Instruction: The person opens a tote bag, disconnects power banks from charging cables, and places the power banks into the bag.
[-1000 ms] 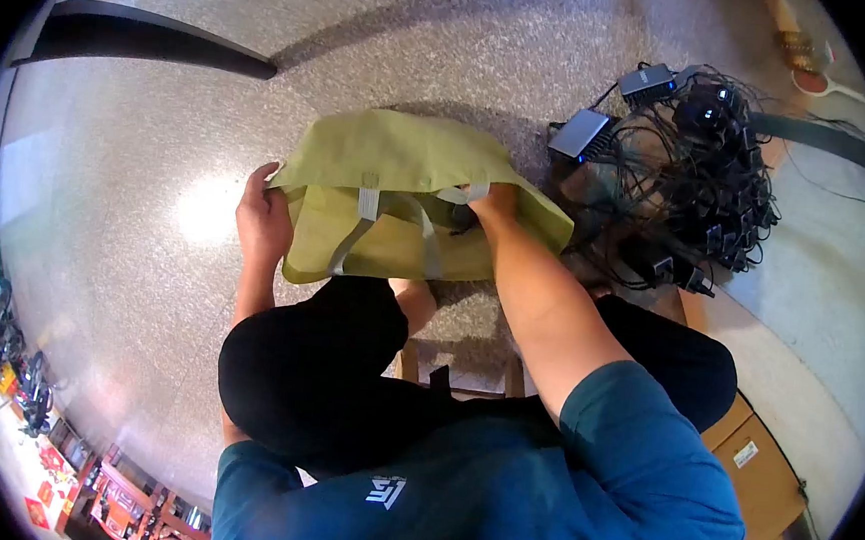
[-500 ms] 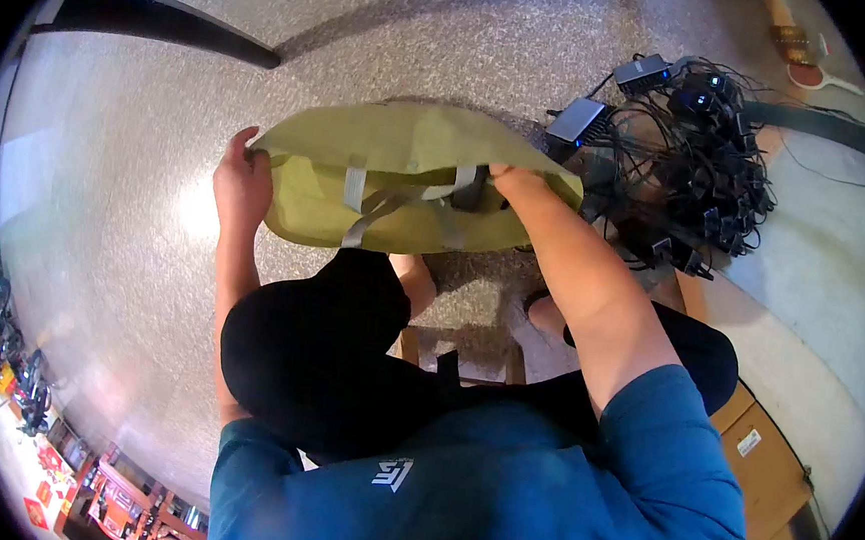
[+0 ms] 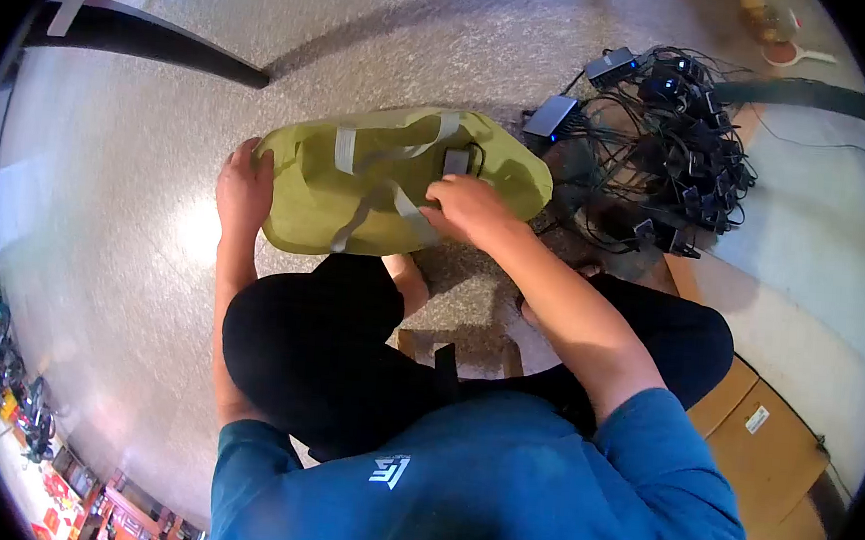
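A yellow-green tote bag [image 3: 332,203] with pale grey strap handles [image 3: 406,153] lies between my hands, in front of my knees. My left hand [image 3: 244,195] is closed on the bag's left edge, its thumb at the rim. Over the bag's right half, my right hand [image 3: 465,208] has its fingers curled, close to the near strap. Whatever its fingertips hold, if anything, is hidden. Just beyond that hand, a small grey device [image 3: 457,162] with a black cable shows at the bag.
To the right lies a large tangle of black cables and adapters [image 3: 687,147], with two grey hubs [image 3: 552,116] showing blue lights. Cardboard [image 3: 758,423] lies at lower right. A dark furniture leg [image 3: 148,39] reaches in from upper left.
My right hand has come out from under the bag's far rim and moved left and nearer me. The far side has dropped back, exposing the grey device. My left hand keeps its hold.
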Demonstrator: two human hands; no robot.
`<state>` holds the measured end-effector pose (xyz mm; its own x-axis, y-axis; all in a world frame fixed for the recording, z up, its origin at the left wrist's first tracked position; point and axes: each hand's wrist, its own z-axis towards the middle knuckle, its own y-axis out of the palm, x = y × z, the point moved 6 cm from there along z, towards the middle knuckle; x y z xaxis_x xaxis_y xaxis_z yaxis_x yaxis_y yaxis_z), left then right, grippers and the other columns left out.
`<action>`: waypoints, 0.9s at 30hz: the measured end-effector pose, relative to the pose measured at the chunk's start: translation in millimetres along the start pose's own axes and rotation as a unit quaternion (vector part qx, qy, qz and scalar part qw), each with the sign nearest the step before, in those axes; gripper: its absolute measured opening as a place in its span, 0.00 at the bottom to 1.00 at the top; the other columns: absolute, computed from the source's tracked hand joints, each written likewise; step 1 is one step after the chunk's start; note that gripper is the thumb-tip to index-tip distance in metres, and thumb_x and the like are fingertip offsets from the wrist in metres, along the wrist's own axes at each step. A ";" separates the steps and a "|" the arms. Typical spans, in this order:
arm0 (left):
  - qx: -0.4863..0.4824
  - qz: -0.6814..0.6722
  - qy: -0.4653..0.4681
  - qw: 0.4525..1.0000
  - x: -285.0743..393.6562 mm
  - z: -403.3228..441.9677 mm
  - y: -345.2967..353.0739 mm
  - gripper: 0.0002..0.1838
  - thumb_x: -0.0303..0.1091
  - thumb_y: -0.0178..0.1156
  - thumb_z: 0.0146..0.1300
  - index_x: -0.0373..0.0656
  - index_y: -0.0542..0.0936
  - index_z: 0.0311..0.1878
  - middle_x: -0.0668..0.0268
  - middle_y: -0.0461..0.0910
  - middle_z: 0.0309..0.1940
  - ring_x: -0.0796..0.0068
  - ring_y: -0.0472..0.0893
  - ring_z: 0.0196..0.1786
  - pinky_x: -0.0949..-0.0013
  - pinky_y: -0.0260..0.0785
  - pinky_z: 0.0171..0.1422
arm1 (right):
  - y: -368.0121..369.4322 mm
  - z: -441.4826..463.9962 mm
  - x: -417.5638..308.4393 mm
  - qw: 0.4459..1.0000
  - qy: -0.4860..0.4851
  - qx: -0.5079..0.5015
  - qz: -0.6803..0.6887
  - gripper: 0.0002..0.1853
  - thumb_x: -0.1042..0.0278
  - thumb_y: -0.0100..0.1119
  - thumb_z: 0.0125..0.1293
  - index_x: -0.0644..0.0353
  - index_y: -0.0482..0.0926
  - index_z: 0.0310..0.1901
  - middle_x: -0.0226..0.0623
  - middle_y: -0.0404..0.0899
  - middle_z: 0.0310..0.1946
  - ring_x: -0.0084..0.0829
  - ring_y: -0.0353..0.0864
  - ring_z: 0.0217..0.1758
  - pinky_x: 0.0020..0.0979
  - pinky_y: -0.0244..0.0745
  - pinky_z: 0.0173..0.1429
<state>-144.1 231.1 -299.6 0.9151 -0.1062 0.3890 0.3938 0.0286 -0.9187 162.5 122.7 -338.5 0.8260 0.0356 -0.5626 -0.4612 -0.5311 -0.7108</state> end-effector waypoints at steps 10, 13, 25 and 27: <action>-0.038 0.037 -0.024 0.998 -10.7 18.1 -3.3 0.16 0.42 0.49 0.73 0.49 0.81 0.55 0.49 0.84 0.45 0.43 0.83 0.48 0.47 0.75 0.51 | -26.0 -87.0 -1.0 0.967 -0.070 0.067 -0.238 0.08 0.68 0.58 0.57 0.54 0.87 0.30 0.31 0.83 0.35 0.36 0.78 0.53 0.46 0.67 0.57; -0.024 0.037 0.012 0.999 -7.7 33.4 -15.6 0.17 0.42 0.48 0.73 0.46 0.80 0.54 0.47 0.84 0.44 0.41 0.82 0.48 0.47 0.75 0.50 | -27.1 -92.4 -20.0 0.959 -0.068 0.095 -0.257 0.08 0.67 0.58 0.58 0.52 0.88 0.30 0.30 0.83 0.35 0.35 0.77 0.54 0.46 0.67 0.56; -0.085 0.135 0.048 0.986 27.4 20.4 -36.5 0.38 0.48 0.63 0.63 0.40 0.65 0.72 0.37 0.71 0.63 0.37 0.71 0.65 0.45 0.67 0.67 | -71.0 -228.2 105.9 0.930 0.304 0.205 -0.027 0.10 0.65 0.59 0.59 0.60 0.85 0.36 0.49 0.82 0.44 0.54 0.81 0.53 0.45 0.78 0.55; -0.061 0.133 0.075 0.986 44.6 16.2 -58.8 0.38 0.47 0.64 0.63 0.39 0.65 0.72 0.37 0.70 0.63 0.37 0.71 0.65 0.46 0.67 0.68 | -72.3 -267.6 163.3 0.891 0.432 0.141 -0.007 0.13 0.63 0.61 0.57 0.63 0.83 0.39 0.51 0.82 0.47 0.53 0.81 0.55 0.46 0.78 0.57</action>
<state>-125.0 240.8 -227.1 0.9581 -0.2567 0.1273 0.1201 -0.0436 -0.9918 417.4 -59.6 -266.0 0.7174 -0.6888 -0.1040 -0.4104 -0.2973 -0.8621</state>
